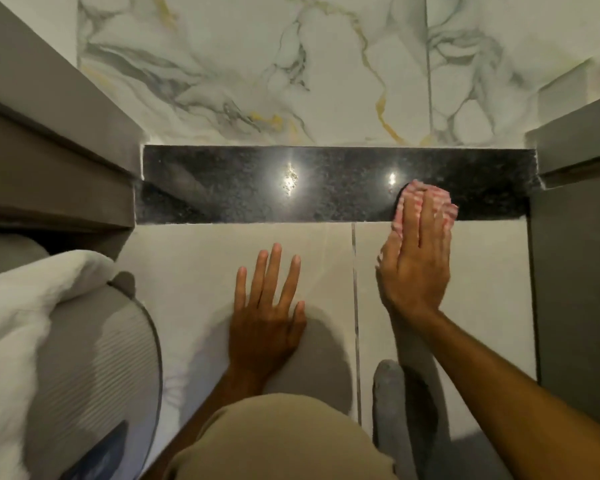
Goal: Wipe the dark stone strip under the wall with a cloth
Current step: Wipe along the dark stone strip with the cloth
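A polished dark speckled stone strip (257, 188) runs across the floor at the foot of a white marble wall (257, 64). My right hand (416, 261) lies flat on a pink-and-white striped cloth (445, 206), pressing it onto the right part of the strip near its front edge. Only the cloth's edges show around my fingers. My left hand (267, 313) rests flat on the pale floor tile (194, 265), fingers spread, holding nothing.
Grey door-frame mouldings flank the strip at left (56, 161) and right (575, 157). A grey ribbed fan grille (94, 368) and white fabric (18, 323) sit at lower left. My beige-clad knee (278, 441) and a grey sock (392, 410) are at the bottom.
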A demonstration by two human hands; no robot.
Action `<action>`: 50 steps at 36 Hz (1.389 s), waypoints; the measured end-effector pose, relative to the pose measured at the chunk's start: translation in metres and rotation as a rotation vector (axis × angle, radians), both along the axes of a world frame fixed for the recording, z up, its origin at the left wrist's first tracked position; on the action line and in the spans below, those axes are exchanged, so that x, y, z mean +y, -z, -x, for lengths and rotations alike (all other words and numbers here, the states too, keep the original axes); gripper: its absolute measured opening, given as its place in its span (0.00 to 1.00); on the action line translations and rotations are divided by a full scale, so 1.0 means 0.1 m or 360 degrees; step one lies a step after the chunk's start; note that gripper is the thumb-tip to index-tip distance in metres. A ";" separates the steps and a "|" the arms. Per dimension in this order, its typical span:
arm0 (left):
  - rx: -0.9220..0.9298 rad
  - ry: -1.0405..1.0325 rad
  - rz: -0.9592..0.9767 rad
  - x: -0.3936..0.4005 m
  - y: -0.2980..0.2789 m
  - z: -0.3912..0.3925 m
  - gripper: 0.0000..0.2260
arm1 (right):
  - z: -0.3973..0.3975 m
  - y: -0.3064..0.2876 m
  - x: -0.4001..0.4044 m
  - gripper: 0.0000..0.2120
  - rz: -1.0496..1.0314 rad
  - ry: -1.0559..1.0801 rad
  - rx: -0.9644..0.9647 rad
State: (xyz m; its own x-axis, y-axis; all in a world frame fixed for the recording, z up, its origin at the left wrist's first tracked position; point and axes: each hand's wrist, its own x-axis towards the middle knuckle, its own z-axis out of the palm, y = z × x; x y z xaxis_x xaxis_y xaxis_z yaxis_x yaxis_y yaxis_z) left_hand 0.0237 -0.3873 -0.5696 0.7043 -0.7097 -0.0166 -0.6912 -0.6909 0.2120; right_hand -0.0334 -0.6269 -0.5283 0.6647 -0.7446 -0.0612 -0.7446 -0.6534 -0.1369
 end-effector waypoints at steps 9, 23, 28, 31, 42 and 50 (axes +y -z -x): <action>-0.0014 -0.0167 -0.0041 -0.04 -0.09 -0.02 0.30 | -1.28 0.11 0.44 0.32 -0.0164 -0.0827 -0.0079; 0.0019 -0.0486 0.0020 0.34 -0.06 0.00 0.30 | -0.94 0.01 0.58 0.33 0.0081 0.0652 -0.0095; -0.0015 -0.0593 -0.0041 0.37 -0.06 0.01 0.29 | -1.62 0.10 0.97 0.33 -0.0088 -0.0555 -0.0150; -0.0054 -0.0652 -0.0036 0.41 -0.13 0.00 0.28 | -1.33 0.09 0.97 0.33 -0.0198 -0.1310 -0.0048; -0.0095 -0.0682 -0.0089 0.74 0.02 -0.03 0.30 | -1.26 0.00 0.90 0.32 0.0066 0.0044 -0.0096; -0.0138 -0.0764 -0.0058 0.74 -0.03 -0.04 0.30 | -1.67 0.02 1.26 0.32 -0.0195 -0.1806 0.0030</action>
State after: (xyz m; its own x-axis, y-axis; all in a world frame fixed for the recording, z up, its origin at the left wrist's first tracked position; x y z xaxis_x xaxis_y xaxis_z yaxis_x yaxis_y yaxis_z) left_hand 0.0279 -0.3129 -0.5665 0.9517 -0.3047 0.0377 -0.3069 -0.9418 0.1375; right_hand 0.1335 -0.5007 -0.5308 0.9487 0.2966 -0.1094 0.2642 -0.9339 -0.2410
